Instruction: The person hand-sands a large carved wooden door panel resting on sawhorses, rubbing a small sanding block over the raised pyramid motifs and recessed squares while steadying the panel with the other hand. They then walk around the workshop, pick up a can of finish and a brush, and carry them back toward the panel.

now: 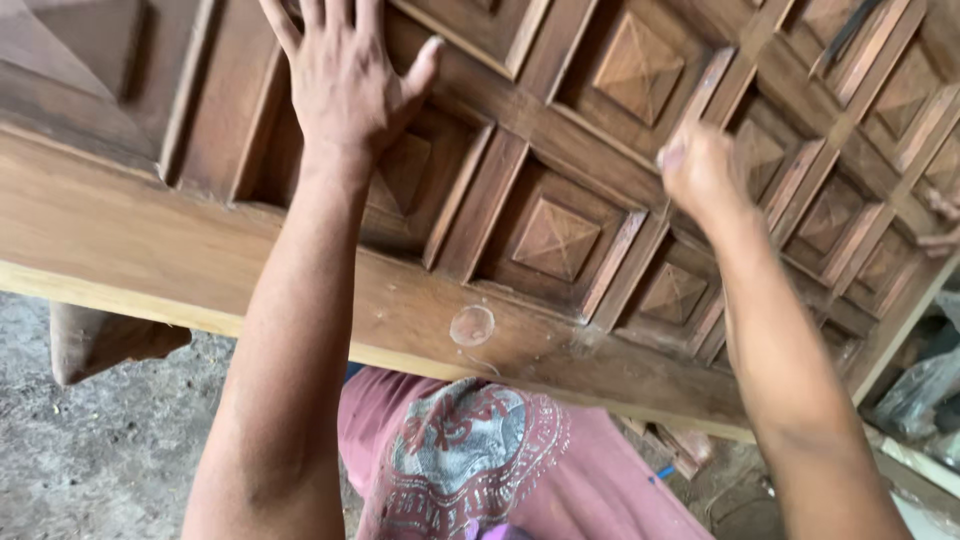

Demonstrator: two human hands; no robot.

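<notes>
The left hand (345, 75) lies flat on the carved door (560, 200); the right hand (700, 170) rests further right on it, floor (90, 450) beneath the door.

The brown wooden door (520, 200) lay flat and slanted across the view, its recessed square panels carved with raised pyramids, a round filled patch near its front edge.

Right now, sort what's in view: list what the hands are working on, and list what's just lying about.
In hand:
- carved wooden door panel, lying flat
- left hand, spread flat on the panel
- right hand, closed and blurred over a moulding strip

Lying about:
- wood block under the panel's edge
- wood scraps on the floor
- dirt floor
</notes>
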